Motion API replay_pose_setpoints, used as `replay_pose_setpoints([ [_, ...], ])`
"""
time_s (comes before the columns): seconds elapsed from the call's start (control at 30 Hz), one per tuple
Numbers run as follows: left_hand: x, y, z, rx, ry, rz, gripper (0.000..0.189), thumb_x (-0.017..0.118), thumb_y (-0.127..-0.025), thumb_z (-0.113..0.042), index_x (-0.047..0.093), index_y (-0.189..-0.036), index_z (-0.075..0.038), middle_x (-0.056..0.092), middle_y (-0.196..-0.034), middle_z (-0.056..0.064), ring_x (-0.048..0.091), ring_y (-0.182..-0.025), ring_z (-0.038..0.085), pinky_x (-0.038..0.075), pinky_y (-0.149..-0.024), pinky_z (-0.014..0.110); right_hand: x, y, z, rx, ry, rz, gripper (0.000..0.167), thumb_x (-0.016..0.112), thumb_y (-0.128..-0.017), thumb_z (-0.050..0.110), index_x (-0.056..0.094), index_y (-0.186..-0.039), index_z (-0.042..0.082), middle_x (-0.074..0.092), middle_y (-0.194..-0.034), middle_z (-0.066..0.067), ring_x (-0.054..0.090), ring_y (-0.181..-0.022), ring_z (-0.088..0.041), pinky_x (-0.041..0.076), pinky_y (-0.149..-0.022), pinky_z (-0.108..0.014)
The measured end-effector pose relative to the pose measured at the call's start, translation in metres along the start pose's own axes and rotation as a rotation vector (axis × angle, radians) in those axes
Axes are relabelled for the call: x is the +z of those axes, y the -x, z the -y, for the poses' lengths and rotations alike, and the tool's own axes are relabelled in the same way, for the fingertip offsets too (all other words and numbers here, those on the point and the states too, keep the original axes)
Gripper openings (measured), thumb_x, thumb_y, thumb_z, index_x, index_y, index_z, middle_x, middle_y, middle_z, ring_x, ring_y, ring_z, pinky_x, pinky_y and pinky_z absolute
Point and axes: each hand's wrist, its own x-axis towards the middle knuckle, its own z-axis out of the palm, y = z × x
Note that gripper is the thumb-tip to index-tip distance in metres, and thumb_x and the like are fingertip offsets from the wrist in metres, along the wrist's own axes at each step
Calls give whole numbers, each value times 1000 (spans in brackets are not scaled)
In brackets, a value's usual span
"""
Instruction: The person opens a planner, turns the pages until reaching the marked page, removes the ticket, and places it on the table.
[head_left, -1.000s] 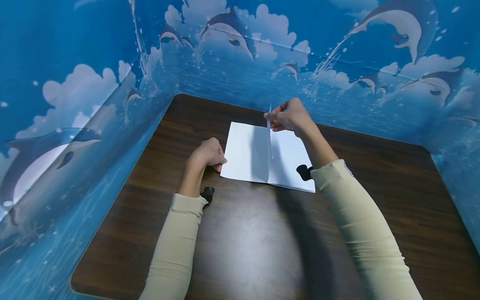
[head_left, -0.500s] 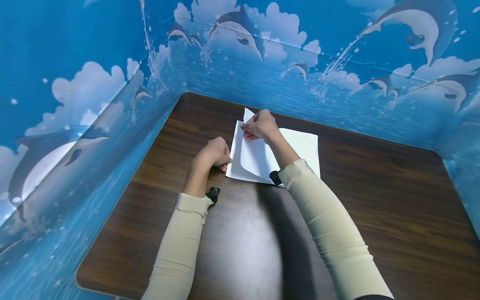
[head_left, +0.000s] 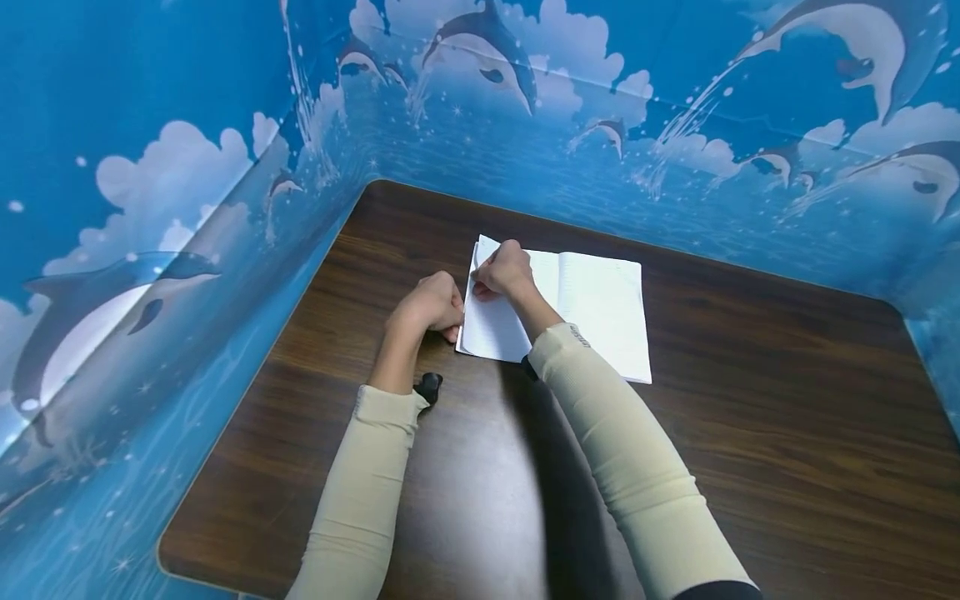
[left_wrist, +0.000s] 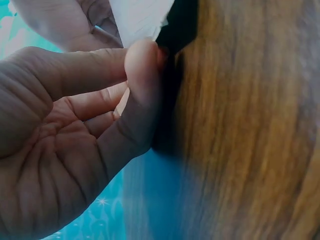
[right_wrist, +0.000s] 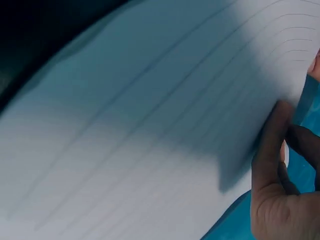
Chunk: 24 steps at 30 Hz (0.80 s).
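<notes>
An open notebook (head_left: 607,308) with ruled white pages lies on the table. Its left edge is pinched between the thumb and index finger of my left hand (head_left: 433,307), and the left wrist view shows the paper (left_wrist: 142,20) running into that pinch. My right hand (head_left: 506,268) is over the left side, its fingers at the outer edge of a turned page (head_left: 495,325). In the right wrist view, this hand (right_wrist: 280,200) pinches the edge of the curved, lined page (right_wrist: 150,150). The turned page's upper corner stands slightly off the sheets below.
The dark wood-grain table (head_left: 750,417) extends around the notebook. Blue cloth walls (head_left: 480,150) printed with dolphins and clouds rise behind it and on both sides. A small black piece (head_left: 429,388) sits at the left cuff.
My right hand has carried the page from upright near the middle over to the left and down onto the left side. My left hand stays at the notebook's left edge.
</notes>
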Motion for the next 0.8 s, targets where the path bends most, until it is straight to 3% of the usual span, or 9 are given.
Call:
replay_pose_setpoints([
  [0.1, -1, 3, -6, -3, 28, 20, 15, 60, -95, 4, 69, -84, 0, 70, -58, 4, 68, -52, 9, 51, -57, 20, -6, 5, 2, -6, -28, 12, 12, 81, -93, 13, 78, -84, 6, 77, -63, -7, 73, -51, -12, 61, -96, -33],
  [0.27, -3, 3, -9, 24, 103, 65, 14, 56, -101, 5, 69, -97, 8, 69, -64, 6, 70, -53, 9, 58, -60, 22, -14, 14, 4, -11, -81, 90, 10, 86, -91, 10, 80, -92, 1, 81, -86, -10, 66, -50, -5, 61, -65, -23],
  [0.33, -4, 4, -8, 37, 161, 94, 20, 51, -105, 4, 69, -105, 13, 69, -69, 9, 70, -56, 10, 61, -63, 25, -16, 16, 4, -26, -75, 111, 12, 88, -89, 9, 82, -95, 1, 78, -83, -7, 63, -51, -4, 58, -60, -20],
  [0.43, -7, 4, -8, 52, 246, 136, 30, 43, -112, -2, 66, -106, 17, 68, -74, 11, 72, -59, 12, 64, -67, 29, -16, 18, 2, -70, -31, 94, 15, 91, -85, 9, 83, -97, 3, 72, -79, 0, 63, -68, -7, 55, -69, -19],
  [0.5, -8, 5, -9, 58, 222, 139, 35, 48, -114, -9, 69, -102, 16, 70, -72, 11, 72, -59, 12, 64, -70, 30, -15, 20, 1, -100, -8, 65, 16, 92, -84, 8, 83, -95, 4, 73, -75, -2, 63, -79, -14, 52, -76, -23],
  [0.57, -7, 5, -12, 45, 149, 113, 35, 57, -112, -14, 73, -92, 11, 72, -67, 9, 72, -58, 11, 63, -76, 31, -13, 23, 0, -129, 19, 32, 16, 93, -83, 9, 82, -93, 4, 75, -85, -5, 59, -86, -18, 49, -79, -26],
  [0.67, -3, 5, -16, 8, 23, 65, 29, 72, -104, -16, 77, -85, 4, 73, -61, 6, 73, -58, 11, 59, -88, 35, -10, 26, -3, -146, 36, 9, 14, 93, -83, 9, 82, -92, 5, 77, -92, -9, 59, -82, -18, 48, -75, -27],
  [0.8, 2, 5, -17, -44, -14, 19, 23, 76, -101, -13, 75, -84, 3, 73, -59, 7, 73, -55, 12, 61, -91, 38, -12, 29, -8, -193, 112, 10, 10, 90, -86, 9, 82, -93, 6, 77, -89, -9, 59, -77, -19, 49, -72, -28],
])
